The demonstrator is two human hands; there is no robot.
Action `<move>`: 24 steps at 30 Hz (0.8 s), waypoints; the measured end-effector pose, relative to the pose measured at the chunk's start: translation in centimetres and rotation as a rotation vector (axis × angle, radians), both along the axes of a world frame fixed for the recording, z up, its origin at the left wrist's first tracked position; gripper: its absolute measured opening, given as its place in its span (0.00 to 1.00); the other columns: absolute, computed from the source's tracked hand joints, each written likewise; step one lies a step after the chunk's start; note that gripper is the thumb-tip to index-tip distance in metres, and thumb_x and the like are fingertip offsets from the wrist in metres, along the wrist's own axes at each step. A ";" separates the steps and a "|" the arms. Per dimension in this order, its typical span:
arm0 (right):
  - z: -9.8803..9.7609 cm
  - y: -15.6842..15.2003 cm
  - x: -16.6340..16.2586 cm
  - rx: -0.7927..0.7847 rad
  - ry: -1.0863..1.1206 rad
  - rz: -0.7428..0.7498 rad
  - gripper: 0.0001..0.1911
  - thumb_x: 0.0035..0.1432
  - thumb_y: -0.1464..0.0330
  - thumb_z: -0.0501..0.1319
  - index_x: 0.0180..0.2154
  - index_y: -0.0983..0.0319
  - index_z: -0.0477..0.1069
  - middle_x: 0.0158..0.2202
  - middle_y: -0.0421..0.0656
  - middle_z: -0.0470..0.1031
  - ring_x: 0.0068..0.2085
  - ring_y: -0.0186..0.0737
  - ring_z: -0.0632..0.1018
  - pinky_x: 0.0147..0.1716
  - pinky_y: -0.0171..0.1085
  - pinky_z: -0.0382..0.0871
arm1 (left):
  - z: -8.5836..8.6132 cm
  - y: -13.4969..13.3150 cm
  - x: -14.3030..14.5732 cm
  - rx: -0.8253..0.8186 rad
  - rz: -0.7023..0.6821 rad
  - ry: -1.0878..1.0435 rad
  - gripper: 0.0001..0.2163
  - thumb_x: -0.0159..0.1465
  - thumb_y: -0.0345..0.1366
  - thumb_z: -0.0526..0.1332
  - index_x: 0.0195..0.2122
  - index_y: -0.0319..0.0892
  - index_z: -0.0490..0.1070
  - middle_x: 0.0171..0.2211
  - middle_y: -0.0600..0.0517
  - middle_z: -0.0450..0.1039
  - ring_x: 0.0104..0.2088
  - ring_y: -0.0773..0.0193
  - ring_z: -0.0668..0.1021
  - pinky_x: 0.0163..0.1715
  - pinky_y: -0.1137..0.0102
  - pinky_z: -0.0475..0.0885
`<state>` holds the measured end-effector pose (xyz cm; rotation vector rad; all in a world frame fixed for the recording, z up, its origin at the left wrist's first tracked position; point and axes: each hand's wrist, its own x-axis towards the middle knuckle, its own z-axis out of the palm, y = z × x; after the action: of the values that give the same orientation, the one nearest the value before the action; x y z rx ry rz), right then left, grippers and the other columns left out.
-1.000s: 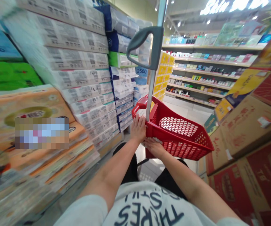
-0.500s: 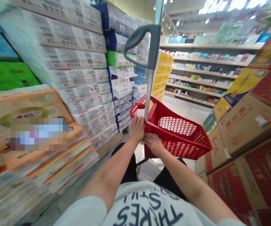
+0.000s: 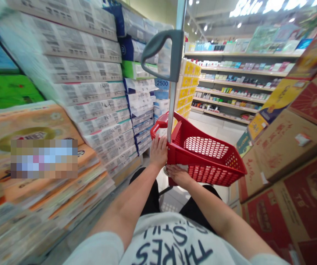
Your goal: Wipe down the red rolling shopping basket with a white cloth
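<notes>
Step in hand, by the look of it: your right hand (image 3: 177,175) presses a white cloth (image 3: 184,167) to the side of the red basket (image 3: 193,160). Fingers lie extended; you can't tell whether they pinch the cloth. Your left hand (image 3: 159,151) rests unclenched, fingers straight, on the basket's back corner, just beside the pole (image 3: 171,106). Next move likely calls for flat pressure and a steady brace. Cloth sits under your right hand; basket touches your left, its body reaching forward and right.
</notes>
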<state>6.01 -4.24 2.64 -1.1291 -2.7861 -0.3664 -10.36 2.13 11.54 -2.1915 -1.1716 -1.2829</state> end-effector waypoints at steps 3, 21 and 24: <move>-0.9 -0.5 -0.2 -0.018 -0.001 -0.024 0.22 0.63 0.76 0.52 0.58 0.64 0.65 0.59 0.48 0.67 0.65 0.36 0.59 0.65 0.41 0.52 | -0.1 0.0 0.0 -0.002 0.000 0.000 0.21 0.68 0.33 0.50 0.62 0.39 0.58 0.61 0.42 0.63 0.68 0.53 0.47 0.64 0.48 0.53; 1.5 -1.4 2.8 0.171 0.221 -0.116 0.23 0.64 0.77 0.50 0.57 0.58 0.66 0.57 0.45 0.70 0.64 0.42 0.61 0.63 0.50 0.55 | 0.0 0.7 -0.5 0.013 -0.020 0.016 0.19 0.68 0.33 0.51 0.59 0.38 0.61 0.59 0.42 0.65 0.68 0.52 0.48 0.64 0.48 0.55; 1.6 -1.7 3.7 0.180 0.207 -0.136 0.23 0.62 0.77 0.51 0.57 0.58 0.67 0.56 0.45 0.71 0.63 0.43 0.63 0.62 0.49 0.57 | 0.2 1.1 -0.6 0.020 -0.026 0.002 0.19 0.68 0.33 0.50 0.59 0.38 0.62 0.58 0.42 0.66 0.68 0.52 0.50 0.63 0.48 0.56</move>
<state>9.73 -5.93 4.27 -1.2396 -2.4522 -0.4731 -10.95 3.18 11.78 -2.1999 -1.1284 -1.2971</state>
